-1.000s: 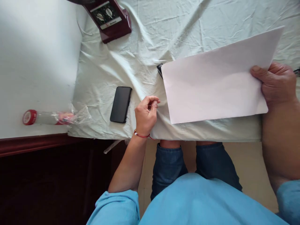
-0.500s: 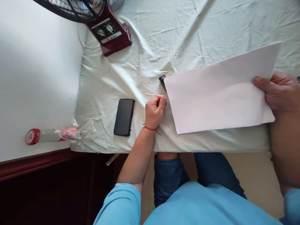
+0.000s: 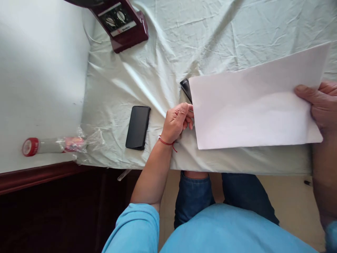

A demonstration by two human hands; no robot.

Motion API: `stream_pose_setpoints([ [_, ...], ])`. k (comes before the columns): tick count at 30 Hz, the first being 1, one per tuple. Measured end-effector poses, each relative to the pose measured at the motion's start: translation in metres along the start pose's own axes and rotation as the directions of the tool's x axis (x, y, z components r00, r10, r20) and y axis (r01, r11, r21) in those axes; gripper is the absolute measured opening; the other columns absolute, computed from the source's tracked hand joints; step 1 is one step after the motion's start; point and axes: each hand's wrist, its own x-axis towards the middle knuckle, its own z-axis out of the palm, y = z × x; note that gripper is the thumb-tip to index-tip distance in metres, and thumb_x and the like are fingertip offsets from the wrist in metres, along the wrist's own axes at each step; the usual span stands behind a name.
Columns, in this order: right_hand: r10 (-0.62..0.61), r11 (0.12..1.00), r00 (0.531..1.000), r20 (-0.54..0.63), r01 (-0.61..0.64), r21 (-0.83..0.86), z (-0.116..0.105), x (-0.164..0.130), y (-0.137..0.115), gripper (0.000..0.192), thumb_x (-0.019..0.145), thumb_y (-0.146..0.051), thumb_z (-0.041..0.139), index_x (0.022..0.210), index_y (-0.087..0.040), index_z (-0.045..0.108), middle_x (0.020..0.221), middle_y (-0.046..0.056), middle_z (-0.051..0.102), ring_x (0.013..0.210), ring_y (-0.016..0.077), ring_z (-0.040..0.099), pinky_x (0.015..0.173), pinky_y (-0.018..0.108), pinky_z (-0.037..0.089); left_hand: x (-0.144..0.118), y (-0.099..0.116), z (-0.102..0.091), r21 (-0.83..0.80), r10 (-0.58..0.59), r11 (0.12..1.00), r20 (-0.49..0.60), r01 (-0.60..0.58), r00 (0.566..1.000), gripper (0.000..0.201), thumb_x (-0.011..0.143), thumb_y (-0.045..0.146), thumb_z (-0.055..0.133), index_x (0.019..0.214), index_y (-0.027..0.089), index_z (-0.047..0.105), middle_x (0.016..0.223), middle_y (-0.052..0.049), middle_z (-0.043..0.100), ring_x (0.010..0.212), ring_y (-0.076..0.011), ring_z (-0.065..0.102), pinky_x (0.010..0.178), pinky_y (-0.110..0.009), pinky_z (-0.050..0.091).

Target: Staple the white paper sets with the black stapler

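White paper sheets (image 3: 255, 109), or one sheet, are held in my right hand (image 3: 321, 102), with the thumb on top at the right edge and the other fingers underneath. The paper lies slanted above the cloth. My left hand (image 3: 179, 119), with a red string bracelet at the wrist, is at the paper's left edge. Its fingers are loosely curled and apart, and the index fingertip reaches the edge; whether it touches is unclear. A narrow black object (image 3: 186, 88) pokes out from beneath the paper's upper left corner, mostly hidden.
A pale green cloth (image 3: 163, 70) covers the table. Left of my left hand lies a black phone (image 3: 138, 127). At the far left is a red-capped clear tube (image 3: 50, 145) in plastic wrap. A dark red fan base (image 3: 129, 31) stands at the back left.
My left hand has loosened from a closed fist, its fingers now apart and nearer the paper's edge. The paper and my right hand have shifted right. The view has tilted slightly.
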Motion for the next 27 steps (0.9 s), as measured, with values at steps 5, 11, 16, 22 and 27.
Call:
stream_pose_setpoints([
  [5,-0.021,0.998,0.996,0.086,0.016,0.057,-0.001,0.003,0.005,0.033,0.084,-0.048,0.074,0.113,-0.033,0.073,0.118,-0.002,0.067,0.084,0.0090,0.064,0.086,0.036,0.057,-0.001,-0.004,-0.001,-0.016,0.029,0.999,0.077,-0.028,0.997,0.044,0.081,0.058,0.095,0.085,0.020,0.074,0.063,0.002,0.064,0.048,-0.0079,0.053,0.042,-0.022,0.040],
  [11,-0.007,0.994,0.988,0.152,-0.010,0.111,-0.002,0.007,0.004,0.042,0.078,-0.048,0.079,0.116,-0.031,0.072,0.113,-0.002,0.067,0.082,0.0056,0.062,0.074,0.023,0.055,0.000,-0.013,-0.003,-0.105,0.011,0.994,0.018,-0.009,1.000,0.041,0.081,0.050,0.097,0.104,0.020,0.083,0.094,-0.005,0.085,0.080,-0.0194,0.078,0.075,-0.032,0.067],
  [16,-0.037,0.990,0.991,0.131,0.019,0.141,-0.002,0.011,0.006,0.036,0.077,-0.044,0.080,0.110,-0.030,0.074,0.114,-0.003,0.067,0.087,0.0080,0.064,0.089,0.028,0.056,0.001,-0.010,-0.004,-0.115,0.065,0.991,-0.008,-0.065,0.998,0.044,0.078,0.055,0.098,0.095,0.020,0.076,0.085,-0.003,0.080,0.070,-0.0156,0.073,0.061,-0.026,0.060],
  [22,-0.055,0.976,0.983,0.173,0.016,0.216,-0.003,0.013,0.011,0.046,0.073,-0.048,0.083,0.114,-0.030,0.071,0.124,0.000,0.065,0.091,0.0150,0.067,0.097,0.039,0.056,0.005,-0.007,-0.003,-0.034,0.027,0.999,-0.075,-0.030,0.997,0.064,0.072,0.067,0.098,0.068,0.023,0.052,0.050,0.009,0.041,0.040,-0.0039,0.027,0.037,-0.023,0.020],
  [27,-0.054,0.982,0.983,0.174,0.020,0.189,-0.001,0.008,0.006,0.039,0.075,-0.043,0.082,0.109,-0.027,0.073,0.123,0.001,0.065,0.094,0.0149,0.067,0.098,0.039,0.056,0.006,-0.005,-0.003,0.054,0.071,0.996,-0.125,-0.065,0.990,0.068,0.079,0.079,0.085,0.067,0.023,0.049,0.050,0.008,0.041,0.039,-0.0054,0.030,0.037,-0.024,0.021],
])
